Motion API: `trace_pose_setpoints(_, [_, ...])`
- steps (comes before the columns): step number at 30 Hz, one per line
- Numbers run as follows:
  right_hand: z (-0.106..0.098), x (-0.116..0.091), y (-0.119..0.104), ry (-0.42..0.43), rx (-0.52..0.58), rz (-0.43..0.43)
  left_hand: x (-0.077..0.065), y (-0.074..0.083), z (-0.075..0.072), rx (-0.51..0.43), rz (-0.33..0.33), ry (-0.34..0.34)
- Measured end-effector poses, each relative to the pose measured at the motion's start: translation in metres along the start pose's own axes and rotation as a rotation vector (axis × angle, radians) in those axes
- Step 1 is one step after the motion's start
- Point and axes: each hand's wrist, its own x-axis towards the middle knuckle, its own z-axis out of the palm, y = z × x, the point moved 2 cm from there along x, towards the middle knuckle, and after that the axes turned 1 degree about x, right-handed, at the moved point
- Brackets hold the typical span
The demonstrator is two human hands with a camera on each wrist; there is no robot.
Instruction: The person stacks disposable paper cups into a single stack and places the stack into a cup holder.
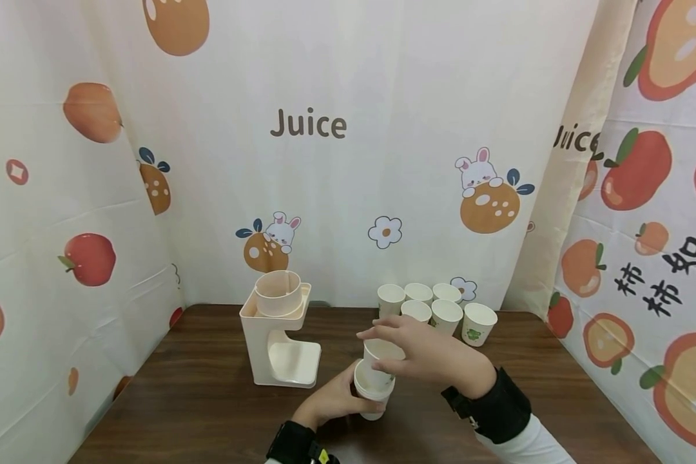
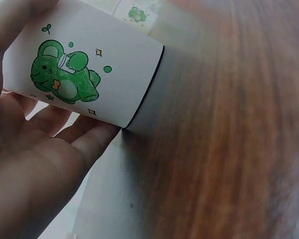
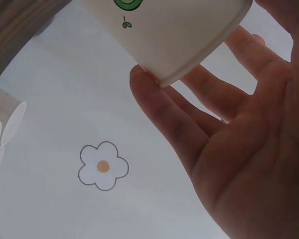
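The left hand (image 1: 338,397) grips the lower cup (image 1: 379,392) near the lower middle of the frame, its fingers curved round the wall. In the left wrist view this hand encloses a white paper cup printed with a green bear, thumb on one side and fingers on the other.

The right hand (image 1: 426,351), reaching in from the lower right, holds the upper cup (image 1: 383,350) near its rim, thumb and fingers spread to about the width of the mouth. The right wrist view shows a fingertip against that rim, with the palm well apart from the cup.

The upper cup lies between the hands, mouth upward, its lower end at the mouth of the lower cup; how far it reaches inside cannot be told.

Behind the right hand, right of centre, six white cups (image 1: 480,323) stand mouth up on the dark wooden table (image 1: 197,393). The right hand and forearm partly hide the nearer ones. Left of centre stands a cream dispenser (image 1: 261,351) with a round container (image 1: 278,301) on top, near the left hand. A fruit-printed cloth (image 1: 325,187) reading "Juice" hangs behind the table.
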Motion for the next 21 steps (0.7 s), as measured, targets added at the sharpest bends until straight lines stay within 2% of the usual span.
trace_pose_setpoints(7, [0.008,0.002,0.001,0.019,-0.020,-0.049,0.002,-0.001,0.000,0.000,0.009,-0.016])
trace_pose_setpoints(21, [0.031,0.008,0.011,-0.007,0.000,-0.042,0.002,-0.005,-0.001,-0.014,0.011,-0.019])
